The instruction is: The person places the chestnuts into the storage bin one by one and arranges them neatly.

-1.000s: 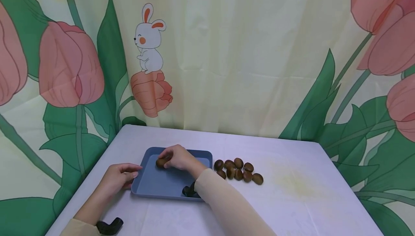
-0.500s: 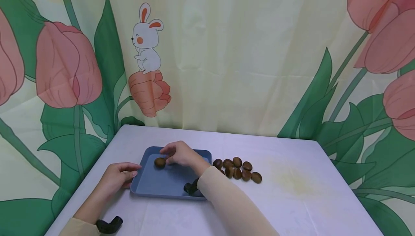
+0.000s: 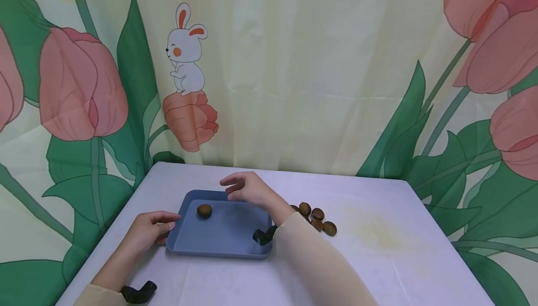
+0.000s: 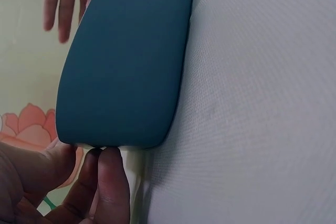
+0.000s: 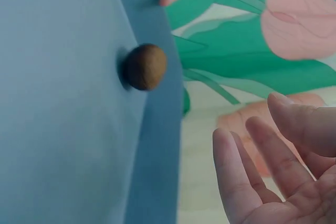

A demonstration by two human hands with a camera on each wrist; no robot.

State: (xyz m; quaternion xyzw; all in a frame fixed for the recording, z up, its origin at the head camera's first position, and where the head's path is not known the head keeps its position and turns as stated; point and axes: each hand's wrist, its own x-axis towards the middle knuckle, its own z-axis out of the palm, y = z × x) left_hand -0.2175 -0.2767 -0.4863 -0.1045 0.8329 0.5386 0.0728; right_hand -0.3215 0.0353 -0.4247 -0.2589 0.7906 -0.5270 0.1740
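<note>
A brown chestnut (image 3: pixel 204 210) lies alone near the back left of a shallow blue tray (image 3: pixel 218 245). My left hand (image 3: pixel 149 226) rests its fingertips against the tray's left end; in the left wrist view the fingertips (image 4: pixel 111 163) touch the outside of that wall. Above the tray's back right edge is my right hand (image 3: pixel 248 188), holding nothing, its fingers loosely spread. In the right wrist view this right hand (image 5: pixel 278 166) is apart from the chestnut (image 5: pixel 146 66).
Several more chestnuts (image 3: pixel 329 229) lie grouped on the white table (image 3: pixel 378 259) right of the tray, partly hidden by the right forearm. Behind the table hangs a curtain (image 3: pixel 294 86) printed with tulips and a rabbit. A black device sits at each wrist.
My right hand has let go of the chestnut in the tray, then lifted and drawn back to the right. The left hand keeps its place at the tray's end.
</note>
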